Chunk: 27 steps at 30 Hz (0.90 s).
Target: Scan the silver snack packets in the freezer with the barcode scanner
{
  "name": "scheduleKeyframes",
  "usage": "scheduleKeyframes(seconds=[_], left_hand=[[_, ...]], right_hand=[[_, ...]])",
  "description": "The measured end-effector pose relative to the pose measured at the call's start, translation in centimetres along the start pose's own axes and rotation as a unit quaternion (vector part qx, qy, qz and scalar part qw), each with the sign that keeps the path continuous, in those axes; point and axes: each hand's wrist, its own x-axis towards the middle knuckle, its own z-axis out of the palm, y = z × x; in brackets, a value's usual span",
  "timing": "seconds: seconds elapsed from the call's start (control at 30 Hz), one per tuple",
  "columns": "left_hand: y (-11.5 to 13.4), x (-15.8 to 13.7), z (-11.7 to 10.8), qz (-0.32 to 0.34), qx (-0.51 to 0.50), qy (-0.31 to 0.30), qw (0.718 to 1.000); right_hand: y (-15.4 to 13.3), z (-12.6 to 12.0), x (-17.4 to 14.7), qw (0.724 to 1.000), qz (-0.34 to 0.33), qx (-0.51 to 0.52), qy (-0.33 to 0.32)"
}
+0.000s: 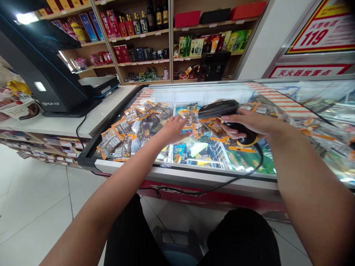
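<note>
Print on the packets [109,142] and shelf price tags [240,22] is too small to read. Whether the left hand [174,129] touches a packet cannot be told; the right hand [246,122] hides part of the scanner [219,108]. The view's edges cut off the terminal [59,83], the chest freezer [194,177] and both forearms [111,201]

**Head-worn camera faces forward and down over chest freezer [177,174]**

A single wide view looks out from the wearer's head, tipped down across the glass-topped cabinet, close enough that the left forearm [111,195] and right forearm [310,173] sweep up from the lower corners. The left hand [173,130] and right hand [246,120] fall around mid-frame. The wearer's knees [244,236] and the tiled floor [36,207] sit along the bottom; a checkout terminal [55,81] leans in at upper left. Farthest off, wall shelves [171,48] line the top edge, a red-lettered fire sign [323,33] at upper right.
</note>
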Motion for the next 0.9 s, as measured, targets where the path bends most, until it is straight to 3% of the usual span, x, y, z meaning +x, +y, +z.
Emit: scheduleKeyframes(seconds=[0.13,0.23,0.3,0.43,0.5,0.57,0.73,0.8,0.9], left_hand=[[2.3,1.5,1.2,0.069,0.003,-0.016,0.997],[2.0,1.8,1.1,0.090,-0.012,-0.021,0.996],[0.7,1.8,0.5,0.027,-0.014,0.002,1.000],[-3.4,1.4,-1.0,-0.186,0.015,0.071,0.980],[-5.0,1.1,-1.5,-0.221,0.026,0.059,0.973],[-5.8,0.6,-1.7,-0.190,0.025,0.044,0.980],[-4.7,-0.5,-2.0,-0.006,-0.037,0.064,0.997],[-4.3,-0.7,-2.0,0.014,-0.042,0.060,0.997],[-4.4,-0.9,-1.9,0.035,-0.048,0.004,0.998]], right_hand=[[0.1,0.0,0.3,1.000,-0.008,-0.013,-0.019],[0.4,-0.2,0.5,0.998,-0.039,-0.015,-0.046],[0.5,-0.5,0.5,0.996,-0.061,-0.012,-0.063],[0.6,-0.7,0.2,0.995,-0.082,-0.007,-0.063],[0.5,-0.6,0.1,0.995,-0.082,-0.010,-0.059],[0.3,-0.5,0.0,0.995,-0.080,-0.018,-0.061],[0.3,-0.4,0.0,0.995,-0.076,-0.014,-0.068],[0.3,-0.4,-0.1,0.995,-0.062,0.005,-0.073],[0.4,-0.2,-0.3,0.995,-0.021,0.023,-0.092]])
